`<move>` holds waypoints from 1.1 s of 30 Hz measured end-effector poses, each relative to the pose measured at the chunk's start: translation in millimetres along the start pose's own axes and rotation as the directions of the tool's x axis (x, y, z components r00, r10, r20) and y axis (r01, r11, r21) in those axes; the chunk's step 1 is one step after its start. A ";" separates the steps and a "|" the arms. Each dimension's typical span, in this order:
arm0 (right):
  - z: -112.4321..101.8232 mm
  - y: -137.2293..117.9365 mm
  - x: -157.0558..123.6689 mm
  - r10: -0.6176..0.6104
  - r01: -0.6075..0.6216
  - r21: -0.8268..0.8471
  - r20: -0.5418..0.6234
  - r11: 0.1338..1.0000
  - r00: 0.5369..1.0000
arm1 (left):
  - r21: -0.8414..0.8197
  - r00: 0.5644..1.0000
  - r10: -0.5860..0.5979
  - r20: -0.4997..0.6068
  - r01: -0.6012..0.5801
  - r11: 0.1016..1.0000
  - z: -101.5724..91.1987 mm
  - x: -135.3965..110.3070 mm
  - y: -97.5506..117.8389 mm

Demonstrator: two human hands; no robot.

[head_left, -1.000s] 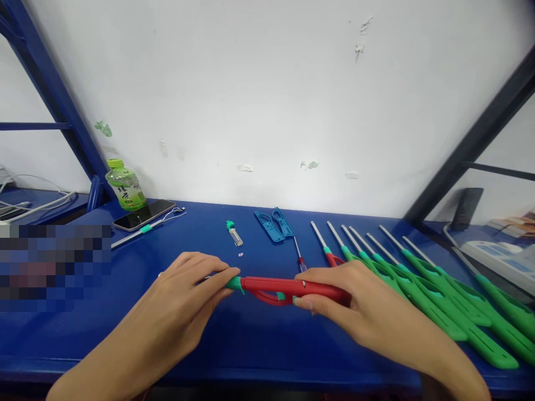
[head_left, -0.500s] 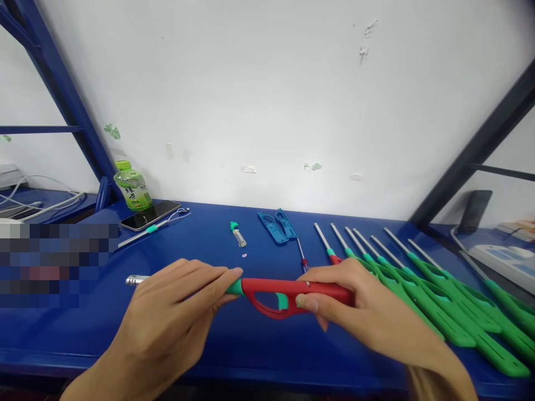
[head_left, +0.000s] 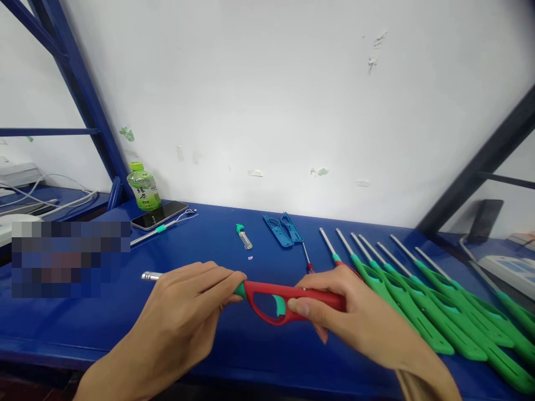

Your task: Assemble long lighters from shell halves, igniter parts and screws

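I hold a red long-nosed lighter (head_left: 267,295) with a green trigger and collar just above the blue bench (head_left: 234,345). My right hand (head_left: 351,314) is wrapped round its red handle. My left hand (head_left: 188,312) is closed round the metal tube near the green collar; the tube's tip (head_left: 147,275) sticks out to the left. To the right lie several green lighters (head_left: 418,295) in a row, with one red one among them.
At the back of the bench are a blue plastic shell (head_left: 283,229), a small clear part with a green cap (head_left: 243,236), a red-handled screwdriver (head_left: 308,260), a phone (head_left: 159,215), a green tea bottle (head_left: 143,186) and a loose metal tube (head_left: 155,232). Blue frame posts rise on both sides.
The lighter has been turned so its trigger loop faces me and hangs down. My hands have shifted slightly right and the tube tip has come into sight on the left.
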State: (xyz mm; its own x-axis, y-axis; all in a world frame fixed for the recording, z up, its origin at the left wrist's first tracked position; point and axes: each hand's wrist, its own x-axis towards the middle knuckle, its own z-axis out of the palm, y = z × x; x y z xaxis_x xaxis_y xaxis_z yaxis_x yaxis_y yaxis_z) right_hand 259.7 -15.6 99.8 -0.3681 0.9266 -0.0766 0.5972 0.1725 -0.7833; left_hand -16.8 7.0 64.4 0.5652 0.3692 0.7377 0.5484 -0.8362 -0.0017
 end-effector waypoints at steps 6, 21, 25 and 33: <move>-11.3 2.4 -12.9 -0.021 0.020 -0.127 -0.010 0.992 1.000 | -0.042 1.000 0.008 -0.015 -0.009 0.999 15.3 -1.4 3.8; -27.0 15.6 -21.8 -0.243 0.191 -0.201 -0.279 0.961 0.929 | -0.059 0.980 -0.158 0.122 0.166 0.984 12.1 -5.2 13.4; -16.6 14.8 -17.7 -0.343 0.287 -0.215 -0.301 0.933 0.890 | 0.022 0.975 -0.185 0.123 0.184 0.983 16.4 -9.4 15.9; 4.5 5.7 -4.1 -0.348 0.305 -0.175 -0.340 0.936 0.874 | -0.188 0.934 -0.266 0.241 0.313 0.931 20.4 -3.6 6.5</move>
State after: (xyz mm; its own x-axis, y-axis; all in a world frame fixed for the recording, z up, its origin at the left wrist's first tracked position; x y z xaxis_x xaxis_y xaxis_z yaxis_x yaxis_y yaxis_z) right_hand 261.5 -19.9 92.9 -0.2875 0.8631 0.4152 0.5714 0.5025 -0.6489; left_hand -2.8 8.5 48.0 0.5302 0.6644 0.5268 0.5715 -0.7390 0.3568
